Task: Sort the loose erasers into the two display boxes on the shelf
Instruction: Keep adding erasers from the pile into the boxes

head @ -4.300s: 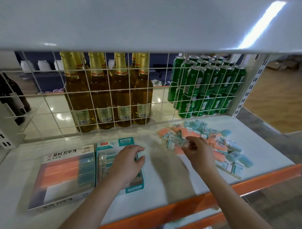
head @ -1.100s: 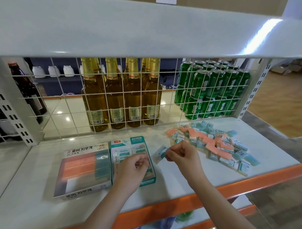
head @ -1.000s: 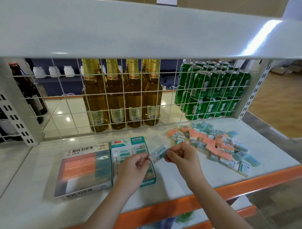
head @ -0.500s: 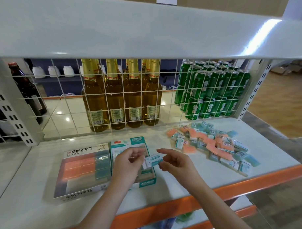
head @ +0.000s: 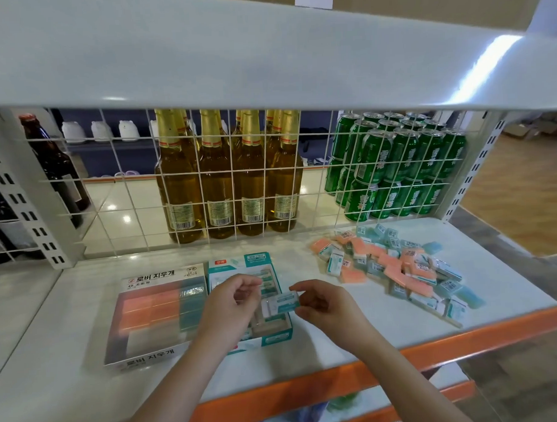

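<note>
Two hands are meeting over the teal box (head: 277, 337): right hand (head: 326, 305) pinching an eraser (head: 280, 304), left hand (head: 230, 304) loosely curled, holding nothing.

I see one teal-and-white sleeved eraser (head: 280, 303) pinched level above the teal display box (head: 277, 337); the white display box (head: 149, 357) sits touching its left; a loose eraser pile (head: 396, 266) lies right
</note>
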Demonstrator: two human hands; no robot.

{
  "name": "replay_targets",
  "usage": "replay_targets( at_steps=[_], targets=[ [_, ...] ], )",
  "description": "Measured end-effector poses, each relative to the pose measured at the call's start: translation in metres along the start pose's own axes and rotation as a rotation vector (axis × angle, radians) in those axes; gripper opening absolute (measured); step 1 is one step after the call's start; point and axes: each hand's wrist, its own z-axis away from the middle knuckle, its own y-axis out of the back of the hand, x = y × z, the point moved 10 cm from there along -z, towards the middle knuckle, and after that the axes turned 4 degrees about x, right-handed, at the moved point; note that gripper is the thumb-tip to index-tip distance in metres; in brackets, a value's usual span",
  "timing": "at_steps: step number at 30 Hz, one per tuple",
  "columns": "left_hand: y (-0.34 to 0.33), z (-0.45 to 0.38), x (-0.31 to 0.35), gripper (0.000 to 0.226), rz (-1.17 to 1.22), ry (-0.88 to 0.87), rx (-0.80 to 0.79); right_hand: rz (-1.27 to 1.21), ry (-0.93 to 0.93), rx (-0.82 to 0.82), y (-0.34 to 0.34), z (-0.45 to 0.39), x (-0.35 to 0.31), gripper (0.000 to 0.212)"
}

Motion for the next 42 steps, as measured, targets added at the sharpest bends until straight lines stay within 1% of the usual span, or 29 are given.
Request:
replay_targets(
  at_steps=[3,6,10,14,21,25,30,33,36,38,40,42],
  targets=[
    [0.009,0.0,-0.004,0.017,-0.221,-0.083,-0.025,0.174,0.026,-0.044,-0.005,-0.003,0.0,0.026],
    [0.015,0.004,-0.012,0.023,-0.39,-0.147,-0.075,0.248,0.066,-0.056,-0.013,-0.005,-0.001,0.03],
    [0.009,0.013,-0.012,0.024,-0.534,-0.249,-0.201,0.337,0.102,-0.04,-0.021,-0.008,-0.002,0.03],
    [-0.001,0.021,-0.008,0.028,-0.603,-0.329,-0.293,0.436,0.142,-0.078,-0.027,-0.009,-0.005,0.032],
    [-0.019,0.027,-0.01,0.039,-0.62,-0.36,-0.379,0.513,0.205,-0.128,-0.033,-0.006,-0.011,0.026],
    [-0.022,0.025,-0.009,0.035,-0.607,-0.368,-0.402,0.519,0.199,-0.141,-0.035,-0.004,-0.012,0.022],
    [-0.024,0.024,-0.01,0.035,-0.622,-0.359,-0.419,0.591,0.184,-0.202,-0.039,-0.001,-0.013,0.025],
    [-0.024,0.024,-0.011,0.035,-0.62,-0.341,-0.431,0.592,0.168,-0.212,-0.04,-0.001,-0.011,0.026],
    [-0.025,0.023,-0.012,0.036,-0.601,-0.318,-0.459,0.584,0.175,-0.182,-0.038,0.001,-0.008,0.025],
    [-0.025,0.022,-0.011,0.033,-0.555,-0.293,-0.477,0.524,0.176,-0.121,-0.03,0.002,-0.007,0.022],
    [-0.024,0.017,-0.008,0.028,-0.509,-0.272,-0.466,0.47,0.149,-0.047,-0.017,0.002,-0.004,0.018],
    [-0.024,0.013,-0.008,0.028,-0.48,-0.239,-0.449,0.46,0.12,0.018,-0.003,0.003,0.0,0.014]
  ],
)
